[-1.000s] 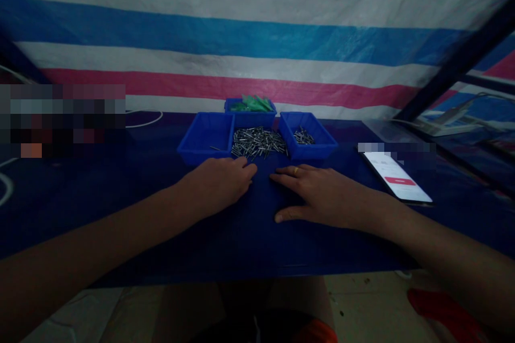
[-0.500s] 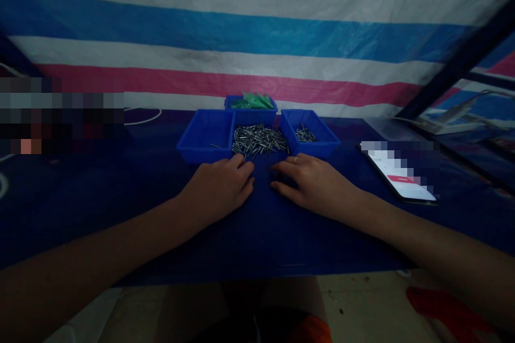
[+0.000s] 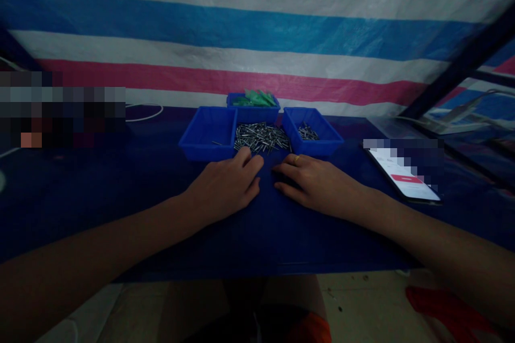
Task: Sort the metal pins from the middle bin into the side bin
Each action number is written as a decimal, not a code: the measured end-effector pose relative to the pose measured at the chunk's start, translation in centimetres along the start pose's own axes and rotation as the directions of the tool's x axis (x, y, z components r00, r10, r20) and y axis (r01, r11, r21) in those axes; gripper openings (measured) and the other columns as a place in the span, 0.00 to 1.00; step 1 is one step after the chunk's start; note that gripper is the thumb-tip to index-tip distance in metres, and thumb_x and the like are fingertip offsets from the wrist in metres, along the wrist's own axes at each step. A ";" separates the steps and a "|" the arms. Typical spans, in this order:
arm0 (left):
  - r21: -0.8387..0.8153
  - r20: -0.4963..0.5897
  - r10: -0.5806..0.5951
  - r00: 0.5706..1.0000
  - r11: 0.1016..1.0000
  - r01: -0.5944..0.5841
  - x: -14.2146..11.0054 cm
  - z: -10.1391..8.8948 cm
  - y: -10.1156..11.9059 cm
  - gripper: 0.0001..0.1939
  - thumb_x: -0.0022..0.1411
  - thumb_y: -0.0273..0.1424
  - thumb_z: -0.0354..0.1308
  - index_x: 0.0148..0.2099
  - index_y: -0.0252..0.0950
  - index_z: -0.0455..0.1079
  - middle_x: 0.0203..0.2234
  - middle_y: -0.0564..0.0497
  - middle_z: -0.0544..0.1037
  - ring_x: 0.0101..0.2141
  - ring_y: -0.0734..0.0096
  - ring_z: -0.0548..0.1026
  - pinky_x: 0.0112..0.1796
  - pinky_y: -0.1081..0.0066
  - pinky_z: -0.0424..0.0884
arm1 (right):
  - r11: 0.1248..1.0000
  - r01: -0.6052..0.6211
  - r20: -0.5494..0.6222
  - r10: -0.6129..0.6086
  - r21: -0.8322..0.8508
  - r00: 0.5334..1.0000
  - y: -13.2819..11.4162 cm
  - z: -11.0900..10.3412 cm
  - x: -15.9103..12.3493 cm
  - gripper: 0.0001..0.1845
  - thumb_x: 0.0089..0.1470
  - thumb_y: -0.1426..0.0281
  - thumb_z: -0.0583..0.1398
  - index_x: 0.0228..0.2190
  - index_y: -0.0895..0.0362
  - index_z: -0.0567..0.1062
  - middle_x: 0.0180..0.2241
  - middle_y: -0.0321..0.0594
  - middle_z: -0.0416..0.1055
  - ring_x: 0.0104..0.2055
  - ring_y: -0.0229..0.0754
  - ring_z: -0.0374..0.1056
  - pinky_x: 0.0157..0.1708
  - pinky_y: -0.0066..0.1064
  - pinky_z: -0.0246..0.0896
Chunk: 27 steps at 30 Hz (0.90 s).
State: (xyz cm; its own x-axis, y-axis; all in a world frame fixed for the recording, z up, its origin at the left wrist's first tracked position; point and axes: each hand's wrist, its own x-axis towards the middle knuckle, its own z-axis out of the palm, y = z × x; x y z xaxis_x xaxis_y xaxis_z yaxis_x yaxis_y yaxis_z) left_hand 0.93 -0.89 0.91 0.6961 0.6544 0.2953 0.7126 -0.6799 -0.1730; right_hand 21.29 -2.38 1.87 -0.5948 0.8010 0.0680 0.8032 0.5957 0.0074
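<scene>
A loose pile of short, thin metal pins [image 3: 261, 137] lies on the blue table [image 3: 257, 241], between two blue bins. My left hand [image 3: 229, 183] rests just in front of the pile and the left bin [image 3: 207, 151]. Its fingers are bent, the thumb stands apart from the forefinger, and I see nothing held. Palm down, my right hand [image 3: 316, 182] lies in front of the right bin [image 3: 317, 147], its thumb and forefinger apart and a ring on one finger. One pin shows in the left bin; several lie in the right bin.
Behind the pile, a third blue bin [image 3: 253, 113] holds green packets [image 3: 259, 98]. A lit phone [image 3: 402, 174] lies to the right. A white cable [image 3: 151, 112] runs along the back left. A striped sheet [image 3: 257, 26] hangs behind the table.
My left hand has shifted slightly right and its forefinger has spread out more. The right hand holds nearly the same pose. The whole view has shifted a little.
</scene>
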 end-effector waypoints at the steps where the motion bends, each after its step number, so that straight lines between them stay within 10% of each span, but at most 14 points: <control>1: -0.006 -0.046 0.036 0.998 0.999 -0.037 0.0 0.0 0.0 0.08 0.63 0.32 0.44 0.39 0.35 0.62 0.33 0.50 0.68 0.24 0.74 0.70 0.18 0.75 0.57 | 1.000 0.003 0.001 -0.003 -0.002 1.000 0.0 0.0 0.0 0.17 0.59 0.64 0.50 0.43 0.59 0.71 0.38 0.46 0.67 0.38 0.44 0.66 0.36 0.34 0.62; 6: 0.041 -0.294 0.385 0.875 0.919 -0.391 -0.5 -0.3 -0.6 0.15 0.62 0.27 0.42 0.25 0.37 0.62 0.19 0.56 0.64 0.18 0.78 0.63 0.17 0.75 0.54 | 1.000 0.014 0.011 -0.013 -0.010 1.000 -0.1 -0.1 0.0 0.17 0.59 0.64 0.49 0.44 0.60 0.70 0.39 0.46 0.67 0.38 0.44 0.66 0.36 0.35 0.62; 10: 0.016 -0.241 0.583 0.776 0.802 -0.597 -0.7 0.0 -1.2 0.19 0.62 0.24 0.41 0.20 0.36 0.62 0.14 0.57 0.62 0.14 0.80 0.59 0.17 0.75 0.51 | 1.000 0.022 0.014 -0.022 -0.021 1.000 0.0 0.0 0.0 0.18 0.60 0.63 0.49 0.45 0.60 0.69 0.39 0.46 0.67 0.39 0.44 0.66 0.36 0.34 0.62; 18: 0.011 -0.016 0.198 0.980 0.980 -0.198 0.5 0.4 -1.3 0.12 0.64 0.31 0.43 0.34 0.35 0.66 0.24 0.53 0.70 0.22 0.76 0.69 0.20 0.75 0.55 | 0.999 0.029 0.009 -0.029 -0.028 1.000 0.0 -0.1 0.0 0.17 0.59 0.64 0.50 0.45 0.59 0.70 0.39 0.46 0.67 0.39 0.43 0.66 0.37 0.34 0.62; 27: 0.122 0.084 -0.092 0.992 0.989 0.082 0.0 0.1 -0.2 0.18 0.65 0.38 0.40 0.53 0.40 0.61 0.42 0.47 0.71 0.24 0.70 0.73 0.19 0.74 0.57 | 0.999 0.042 -0.013 -0.042 -0.026 0.999 0.1 0.1 -0.1 0.18 0.59 0.64 0.50 0.46 0.60 0.70 0.39 0.46 0.67 0.39 0.44 0.67 0.37 0.35 0.62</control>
State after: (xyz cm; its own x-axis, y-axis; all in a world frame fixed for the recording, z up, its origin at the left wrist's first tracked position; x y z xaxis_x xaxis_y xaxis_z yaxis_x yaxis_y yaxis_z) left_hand 0.84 -0.72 0.82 0.6322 0.7400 0.2297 0.7724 -0.5787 -0.2617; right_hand 21.40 -2.36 1.74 -0.6277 0.7743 0.0802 0.7782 0.6270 0.0363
